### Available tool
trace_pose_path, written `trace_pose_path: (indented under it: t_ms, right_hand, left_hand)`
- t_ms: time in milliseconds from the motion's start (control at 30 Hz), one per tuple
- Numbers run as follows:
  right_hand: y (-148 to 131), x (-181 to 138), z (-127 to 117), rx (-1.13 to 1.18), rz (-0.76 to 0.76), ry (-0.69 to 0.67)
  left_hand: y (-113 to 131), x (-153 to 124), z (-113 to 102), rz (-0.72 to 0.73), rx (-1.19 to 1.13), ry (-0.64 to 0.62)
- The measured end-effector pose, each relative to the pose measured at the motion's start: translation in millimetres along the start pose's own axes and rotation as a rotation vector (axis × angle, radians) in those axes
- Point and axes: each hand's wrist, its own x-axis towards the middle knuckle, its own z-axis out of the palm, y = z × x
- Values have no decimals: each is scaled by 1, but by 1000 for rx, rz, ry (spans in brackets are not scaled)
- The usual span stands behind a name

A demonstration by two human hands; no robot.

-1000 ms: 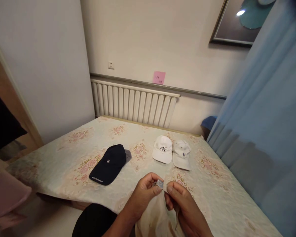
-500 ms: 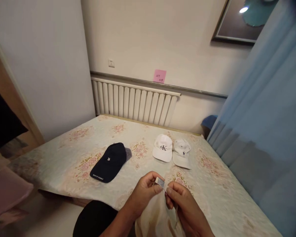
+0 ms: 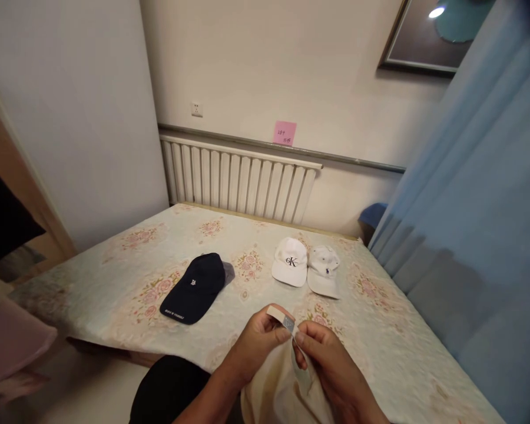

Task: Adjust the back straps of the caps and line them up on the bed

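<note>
A beige cap (image 3: pixel 276 386) is in front of me, low in the view, with the opening at its back showing. My left hand (image 3: pixel 257 344) pinches its strap beside a small silver metal buckle (image 3: pixel 288 323). A pale strap end (image 3: pixel 275 312) sticks out past the buckle over my left fingers. On the other side, my right hand (image 3: pixel 329 356) grips the cap's edge just right of the buckle, thumb and fingers closed. Farther off on the bed lie a navy cap (image 3: pixel 193 290), a white cap with black letters (image 3: pixel 290 263) and a white cap with a small dark logo (image 3: pixel 323 271).
The caps lie on a bed (image 3: pixel 380 353) with a floral cover. Behind it are a white radiator (image 3: pixel 241 179) and a pipe along the wall. A blue curtain (image 3: pixel 472 235) hangs at the right; a pale cabinet side (image 3: pixel 79 118) stands left.
The pale strap end now extends farther out of the buckle, up and to the left. Both hands stay on the cap, and its back opening shows more widely.
</note>
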Motion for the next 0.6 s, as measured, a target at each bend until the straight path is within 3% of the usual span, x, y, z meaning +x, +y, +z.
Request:
trace_pose_path:
  t_ms: [133,333,600]
  right_hand:
    - [-4,5,1,-19,-27,12]
    - [6,-1,-7,-17,2,-88]
    - [-2,-2,-4,-10,9,-59]
  left_hand:
    - [2,0,2,-12,9,-21]
    - [4,-1,-4,-18,-31,-6]
    - [0,-2,3,-67,-86,-66]
